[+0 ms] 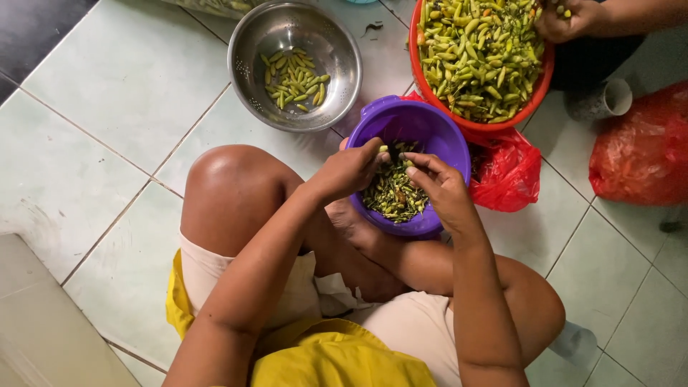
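Note:
I sit cross-legged on a tiled floor. My left hand and my right hand meet over a purple bowl holding a heap of green stems and scraps. Between the fingertips of both hands is a small green chilli, pinched from each side. Beyond the purple bowl stands a red basket piled with green chillies. A steel colander to the left holds a small pile of green chillies.
Another person's hand reaches into the red basket at top right. A red plastic bag lies under the basket, another red bag sits at the right, and a grey cup lies on its side.

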